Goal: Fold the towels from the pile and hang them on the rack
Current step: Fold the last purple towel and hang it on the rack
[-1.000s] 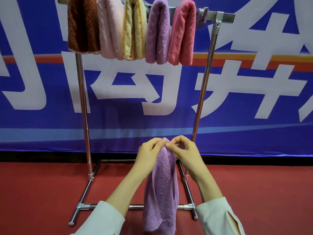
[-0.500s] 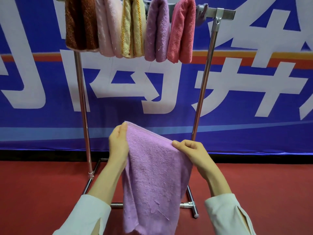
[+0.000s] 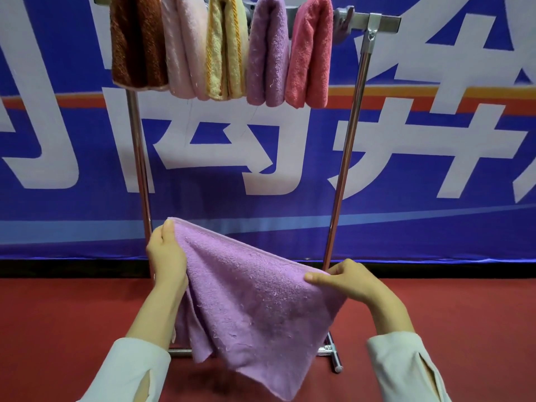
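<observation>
The lilac towel (image 3: 255,300) hung spread before the rack (image 3: 345,169), left hand (image 3: 166,256) and right hand (image 3: 349,282) each pinching a top corner. Folding looked just begun; next the corners would need bringing together.

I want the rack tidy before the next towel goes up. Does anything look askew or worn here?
Only small things. The lilac towel hangs slanted, its corner in the left hand higher than the one in the right hand, and its nap shows loose fuzz. The five folded towels on the rack look neat.
</observation>
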`<state>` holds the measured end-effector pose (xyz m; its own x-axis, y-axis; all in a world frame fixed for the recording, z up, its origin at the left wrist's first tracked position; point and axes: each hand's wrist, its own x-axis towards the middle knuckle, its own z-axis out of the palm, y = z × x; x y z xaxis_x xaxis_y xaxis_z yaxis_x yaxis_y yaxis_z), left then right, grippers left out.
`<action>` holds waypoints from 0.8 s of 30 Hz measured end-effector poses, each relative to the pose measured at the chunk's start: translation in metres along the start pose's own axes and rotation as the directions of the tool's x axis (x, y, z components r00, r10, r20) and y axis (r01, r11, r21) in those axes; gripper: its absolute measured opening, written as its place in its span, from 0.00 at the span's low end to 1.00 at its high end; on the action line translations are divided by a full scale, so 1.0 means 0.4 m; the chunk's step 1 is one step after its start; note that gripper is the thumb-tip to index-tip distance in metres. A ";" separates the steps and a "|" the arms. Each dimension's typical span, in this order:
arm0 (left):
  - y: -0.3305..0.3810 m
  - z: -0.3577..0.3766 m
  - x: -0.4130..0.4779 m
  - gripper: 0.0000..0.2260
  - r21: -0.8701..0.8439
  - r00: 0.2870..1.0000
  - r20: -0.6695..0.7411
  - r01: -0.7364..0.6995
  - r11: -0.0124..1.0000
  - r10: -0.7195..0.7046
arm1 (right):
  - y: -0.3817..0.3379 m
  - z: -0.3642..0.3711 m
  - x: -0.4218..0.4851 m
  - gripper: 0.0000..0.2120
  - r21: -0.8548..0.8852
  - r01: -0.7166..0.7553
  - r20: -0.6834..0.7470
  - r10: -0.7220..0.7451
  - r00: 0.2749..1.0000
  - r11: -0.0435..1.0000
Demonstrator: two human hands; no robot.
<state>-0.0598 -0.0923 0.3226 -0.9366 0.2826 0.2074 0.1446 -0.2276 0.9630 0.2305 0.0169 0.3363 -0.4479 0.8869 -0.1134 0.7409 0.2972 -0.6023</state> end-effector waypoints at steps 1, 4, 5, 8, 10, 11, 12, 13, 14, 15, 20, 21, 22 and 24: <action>-0.003 -0.001 0.000 0.14 0.017 1.000 0.004 -0.009 1.000 0.009 | 0.004 0.001 0.003 0.29 -0.044 -0.027 -0.005 0.027 1.000 0.999; -0.011 -0.002 -0.004 0.16 0.070 0.998 0.025 -0.051 0.996 0.050 | 0.014 0.010 0.015 0.16 -0.149 -0.024 -0.055 0.016 0.998 0.989; -0.011 -0.001 -0.006 0.15 0.068 0.998 0.030 -0.056 0.996 0.054 | 0.014 0.013 0.015 0.13 -0.131 -0.025 -0.086 0.014 0.996 0.991; -0.003 0.003 -0.017 0.14 0.058 0.997 0.053 -0.061 0.996 0.058 | 0.014 0.016 0.017 0.17 -0.027 -0.043 -0.239 0.036 0.970 0.999; -0.002 0.003 -0.021 0.13 0.052 0.997 0.053 -0.052 0.997 0.049 | 0.012 0.016 0.020 0.14 0.041 -0.039 -0.335 0.050 0.941 0.998; -0.002 0.002 -0.021 0.13 0.046 0.998 0.051 -0.047 0.998 0.044 | 0.010 0.015 0.022 0.15 0.074 -0.032 -0.372 0.057 0.926 0.997; -0.002 0.001 -0.020 0.13 0.044 0.998 0.052 -0.047 0.998 0.045 | 0.008 0.014 0.023 0.16 0.093 -0.026 -0.400 0.061 0.915 0.995; -0.002 0.001 -0.021 0.13 0.047 0.997 0.055 -0.050 0.998 0.048 | 0.007 0.013 0.026 0.19 0.099 -0.028 -0.419 0.067 0.906 0.995; 0.000 0.001 -0.021 0.13 0.050 0.997 0.057 -0.052 0.997 0.050 | 0.006 0.013 0.027 0.21 0.097 -0.035 -0.437 0.074 0.896 0.995; 0.001 0.001 -0.022 0.13 0.052 0.997 0.060 -0.053 0.997 0.050 | 0.003 0.012 0.027 0.22 0.092 -0.039 -0.455 0.077 0.887 0.995; 0.000 0.003 -0.021 0.14 0.052 0.998 0.053 -0.048 0.997 0.045 | 0.004 0.014 0.028 0.11 0.092 -0.020 -0.530 0.066 0.845 0.996; -0.003 0.001 -0.019 0.14 0.053 0.998 0.053 -0.048 0.997 0.045 | 0.005 0.014 0.028 0.09 0.092 -0.006 -0.543 0.056 0.838 0.996; -0.006 0.000 -0.017 0.14 0.062 0.997 0.056 -0.054 0.997 0.050 | 0.006 0.013 0.028 0.08 0.093 0.001 -0.556 0.051 0.830 0.996; -0.008 -0.002 -0.017 0.15 0.090 0.994 0.072 -0.086 0.992 0.080 | 0.006 0.010 0.029 0.08 0.081 -0.007 -0.576 0.053 0.815 0.997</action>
<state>-0.0539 -0.0943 0.3182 -0.8968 0.3296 0.2953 0.2528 -0.1662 0.9531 0.2250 0.0263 0.3302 -0.0375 0.9428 0.3312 0.7010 0.2610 -0.6637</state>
